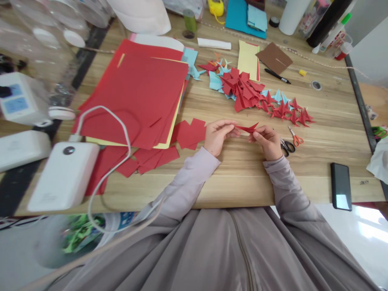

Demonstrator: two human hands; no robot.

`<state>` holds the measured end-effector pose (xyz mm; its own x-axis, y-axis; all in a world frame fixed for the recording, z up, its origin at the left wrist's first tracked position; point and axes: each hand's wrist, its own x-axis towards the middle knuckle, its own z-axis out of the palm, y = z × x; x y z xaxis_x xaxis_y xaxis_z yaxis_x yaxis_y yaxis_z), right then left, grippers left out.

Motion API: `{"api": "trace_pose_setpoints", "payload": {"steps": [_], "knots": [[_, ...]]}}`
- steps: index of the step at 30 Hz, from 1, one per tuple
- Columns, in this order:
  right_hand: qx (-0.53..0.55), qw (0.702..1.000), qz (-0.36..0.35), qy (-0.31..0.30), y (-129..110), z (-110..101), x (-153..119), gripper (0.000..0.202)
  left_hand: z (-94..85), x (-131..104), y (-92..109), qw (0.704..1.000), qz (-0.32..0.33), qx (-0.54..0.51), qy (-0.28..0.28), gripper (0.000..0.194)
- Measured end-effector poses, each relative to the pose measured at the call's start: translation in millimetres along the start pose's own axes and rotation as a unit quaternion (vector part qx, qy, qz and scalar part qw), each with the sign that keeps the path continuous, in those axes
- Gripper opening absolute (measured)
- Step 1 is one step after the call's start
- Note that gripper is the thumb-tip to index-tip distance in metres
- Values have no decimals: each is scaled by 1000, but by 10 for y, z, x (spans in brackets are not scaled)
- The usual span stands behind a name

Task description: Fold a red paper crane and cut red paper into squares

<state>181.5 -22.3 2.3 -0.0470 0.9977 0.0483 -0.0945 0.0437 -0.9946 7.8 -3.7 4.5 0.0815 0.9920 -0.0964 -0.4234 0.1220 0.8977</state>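
One red folded paper (249,128), apparently mid-shaping, left tip pinched in my left hand (218,135), right part in my right hand (268,142); any further crease wants light fingertips

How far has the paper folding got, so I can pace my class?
Apparently done: pointed red and blue paper figures. In hand: a folded red piece, between left hand and right hand. Probably remaining: flat red paper pieces, unfolded. Final count unclear.
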Motion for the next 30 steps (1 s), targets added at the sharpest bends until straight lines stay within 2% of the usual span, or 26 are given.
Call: {"api": "trace_pose_setpoints", "payload": {"steps": [4,9,16,22,26,30], "knots": [[-5,1000,6,-2,6,-8,6,29,1,-7,-17,1000,-2,-1,-21,19],[-9,1000,8,-23,-50,48,-3,30,51,-33,-57,997,27,71,-33,33],[-5,998,14,-64,-52,90,-3,33,83,-50,-50,990,16,131,-43,29],[-20,998,15,-63,-42,67,0,32,59,-45,-68,993,-35,85,-81,31],[-19,999,9,-36,-46,47,6,32,39,-34,-81,991,-71,57,-94,36],[-20,1000,18,-14,-29,20,25,33,18,-26,-81,991,-92,14,-99,30]]}}
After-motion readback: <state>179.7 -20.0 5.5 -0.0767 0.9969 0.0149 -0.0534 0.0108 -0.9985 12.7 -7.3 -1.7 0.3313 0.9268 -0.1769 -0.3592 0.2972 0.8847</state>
